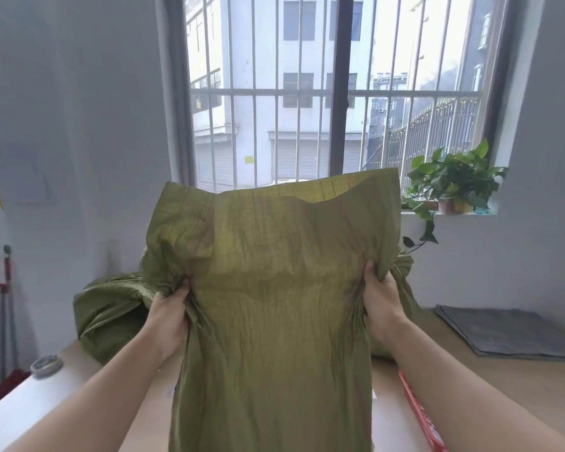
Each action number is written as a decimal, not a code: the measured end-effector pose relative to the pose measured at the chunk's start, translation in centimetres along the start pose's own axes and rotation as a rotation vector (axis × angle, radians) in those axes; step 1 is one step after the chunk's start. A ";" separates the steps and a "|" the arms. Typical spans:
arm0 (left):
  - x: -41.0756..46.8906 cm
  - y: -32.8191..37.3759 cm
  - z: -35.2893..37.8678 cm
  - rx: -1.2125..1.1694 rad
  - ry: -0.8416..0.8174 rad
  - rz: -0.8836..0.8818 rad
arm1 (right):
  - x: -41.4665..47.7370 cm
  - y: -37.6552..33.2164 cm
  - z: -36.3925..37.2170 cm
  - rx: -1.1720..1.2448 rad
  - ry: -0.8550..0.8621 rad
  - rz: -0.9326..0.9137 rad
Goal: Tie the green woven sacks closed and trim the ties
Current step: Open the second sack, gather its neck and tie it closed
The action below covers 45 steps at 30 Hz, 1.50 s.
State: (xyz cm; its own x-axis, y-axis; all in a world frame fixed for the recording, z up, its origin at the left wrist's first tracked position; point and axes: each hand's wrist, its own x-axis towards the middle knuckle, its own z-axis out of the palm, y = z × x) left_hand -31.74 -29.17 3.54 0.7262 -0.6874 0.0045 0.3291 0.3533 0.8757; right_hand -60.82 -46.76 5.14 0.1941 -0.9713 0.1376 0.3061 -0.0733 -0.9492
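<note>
Both hands — left hand (170, 308), right hand (380, 296) — pinch bunched folds of the upright green sack (274, 288), apparently gathering its mouth — a tie comes next.

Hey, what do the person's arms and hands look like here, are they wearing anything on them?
Nothing worn shows. The left hand and right hand have no gloves and no visible rings. The left forearm and right forearm are bare down to the picture's edge: no sleeves, no watch, no bracelet.
</note>
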 end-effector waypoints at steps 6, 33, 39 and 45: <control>-0.3 -0.8 0.9 0.069 -0.034 -0.023 | 0.0 1.8 -0.8 -0.272 -0.146 -0.068; -3.8 -3.8 4.2 0.568 -0.223 -0.138 | -2.6 4.0 1.9 -0.279 -0.358 -0.089; -3.6 -4.9 5.1 0.560 -0.142 -0.051 | -2.7 4.7 2.7 -0.285 -0.296 -0.104; -3.8 -5.0 6.2 0.699 -0.056 -0.023 | -2.7 4.6 4.1 -0.348 -0.290 -0.096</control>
State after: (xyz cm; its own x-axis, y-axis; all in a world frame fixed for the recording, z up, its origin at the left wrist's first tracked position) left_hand -39.90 -32.32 2.12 0.6852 -0.7283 -0.0097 -0.1350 -0.1401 0.9809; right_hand -56.10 -43.60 1.57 0.4480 -0.8566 0.2562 0.0138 -0.2799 -0.9599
